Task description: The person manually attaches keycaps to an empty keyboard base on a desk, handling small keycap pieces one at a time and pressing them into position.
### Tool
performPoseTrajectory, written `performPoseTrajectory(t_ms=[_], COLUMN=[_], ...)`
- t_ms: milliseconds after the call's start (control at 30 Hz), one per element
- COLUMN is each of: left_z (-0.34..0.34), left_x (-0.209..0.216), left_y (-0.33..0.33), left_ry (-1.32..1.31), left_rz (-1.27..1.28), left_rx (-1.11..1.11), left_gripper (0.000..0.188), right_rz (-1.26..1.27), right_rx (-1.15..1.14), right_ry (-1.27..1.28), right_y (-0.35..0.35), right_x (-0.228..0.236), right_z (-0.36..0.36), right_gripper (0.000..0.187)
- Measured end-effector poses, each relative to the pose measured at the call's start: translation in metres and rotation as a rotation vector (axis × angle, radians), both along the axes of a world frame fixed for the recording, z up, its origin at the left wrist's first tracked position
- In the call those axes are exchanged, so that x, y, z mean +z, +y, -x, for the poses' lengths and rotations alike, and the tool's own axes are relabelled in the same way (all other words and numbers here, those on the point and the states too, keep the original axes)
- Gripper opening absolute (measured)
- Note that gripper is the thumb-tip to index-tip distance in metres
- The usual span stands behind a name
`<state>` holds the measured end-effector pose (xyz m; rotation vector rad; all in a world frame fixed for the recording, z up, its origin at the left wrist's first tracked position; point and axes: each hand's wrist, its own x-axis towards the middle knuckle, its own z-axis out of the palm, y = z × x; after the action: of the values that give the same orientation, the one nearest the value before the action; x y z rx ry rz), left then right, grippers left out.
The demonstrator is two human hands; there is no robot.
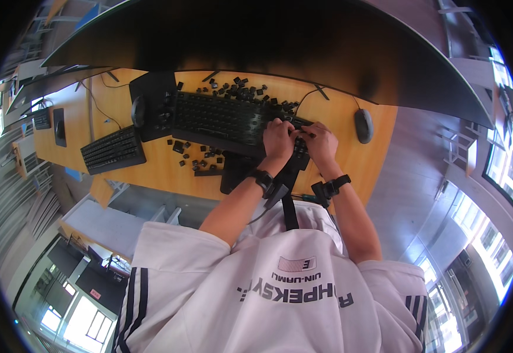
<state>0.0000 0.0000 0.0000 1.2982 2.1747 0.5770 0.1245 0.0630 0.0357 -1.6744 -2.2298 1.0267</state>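
A black keyboard (218,120) lies on the wooden desk, with most of its left and middle part bare of keycaps. At its right end, my left hand (279,141) bends over the keys, fingers closed and pointing down. Close beside it, my right hand (321,143) is pinched, its fingertips almost meeting those of the left. Whatever is between the fingers of either hand is too small and hidden to name. Loose black keycaps (246,93) are strewn behind the keyboard. More keycaps (200,156) lie scattered in front of it.
A large dark monitor (256,35) overhangs the desk's back. To the right is a black mouse (363,126); on the left are another mouse (138,110) on a dark mat (150,88) and a second keyboard (113,150). The desk (380,138) ends at the right.
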Motion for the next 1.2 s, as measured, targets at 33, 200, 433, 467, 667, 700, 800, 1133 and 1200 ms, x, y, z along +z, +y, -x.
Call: performPoseTrajectory(t_ms=[33, 200, 433, 467, 667, 700, 800, 1133, 1200], left_z=[0.0, -0.01, -0.017, -0.019, -0.02, -0.022, -0.02, -0.018, -0.018], left_x=[0.002, 0.008, 0.006, 0.006, 0.003, 0.004, 0.006, 0.008, 0.009], left_y=[0.001, 0.005, 0.004, 0.004, 0.004, 0.007, 0.008, 0.01, 0.008], left_ry=[0.013, 0.034, 0.077, 0.075, 0.107, 0.129, 0.06, 0.073, 0.082], left_rz=[-0.013, -0.047, -0.016, -0.012, 0.011, 0.029, 0.081, 0.098, 0.076], left_rx=[0.018, 0.075, 0.159, 0.168, 0.178, 0.175, 0.185, 0.16, 0.15], left_gripper=[0.01, 0.011, 0.01, 0.011, 0.014, 0.014, 0.016, 0.022, 0.02], right_rz=[-0.044, -0.11, -0.061, -0.047, 0.102, 0.154, 0.175, 0.183, 0.181], right_rx=[0.011, 0.061, 0.022, 0.01, -0.048, -0.053, -0.052, -0.144, -0.13], right_ry=[0.018, 0.061, 0.114, 0.089, -0.051, -0.101, -0.13, -0.208, -0.202], right_y=[-0.001, 0.001, -0.002, -0.002, 0.009, 0.012, 0.016, 0.017, 0.018], right_x=[-0.002, -0.001, -0.004, -0.003, -0.003, -0.003, -0.011, -0.008, -0.009], right_z=[0.0, -0.008, -0.004, -0.005, 0.001, 0.0, 0.002, 0.005, 0.004], right_gripper=[0.015, 0.011, 0.011, 0.011, 0.012, 0.012, 0.015, 0.024, 0.015])
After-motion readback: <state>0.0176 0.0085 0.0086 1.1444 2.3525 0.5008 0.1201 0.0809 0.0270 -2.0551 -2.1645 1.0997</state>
